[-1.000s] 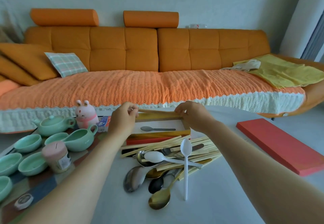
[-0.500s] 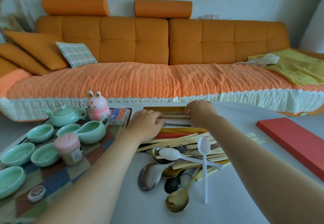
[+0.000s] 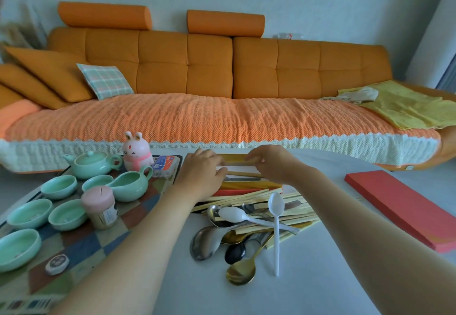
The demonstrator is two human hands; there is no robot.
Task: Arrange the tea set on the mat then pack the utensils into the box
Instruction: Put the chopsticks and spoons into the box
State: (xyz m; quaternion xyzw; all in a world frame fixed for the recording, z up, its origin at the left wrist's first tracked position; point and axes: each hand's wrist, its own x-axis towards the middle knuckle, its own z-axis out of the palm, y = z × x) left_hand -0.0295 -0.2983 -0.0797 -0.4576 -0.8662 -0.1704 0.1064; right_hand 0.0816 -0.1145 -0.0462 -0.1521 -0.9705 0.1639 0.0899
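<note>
- Hands: my left hand (image 3: 202, 174) pinches the left end of the wooden chopsticks (image 3: 243, 173). My right hand (image 3: 271, 164) curls over the far rim of the box, and I cannot tell what it holds.
- Box (image 3: 232, 158): gold-rimmed, far middle of the desk (image 3: 320, 277).
- Utensil pile (image 3: 246, 218): just near of the box, between my forearms, unpacked.
- Tea set: teapot (image 3: 91, 164) and cups stand on the mat (image 3: 93, 248), left.
- Risk, as I judge it: chopsticks laid askew across the rim would block the lid. A drawn-back forearm could sweep the pile.
- Writing: print on the carton (image 3: 164, 164) and the jar (image 3: 100, 207) is too small to read.
</note>
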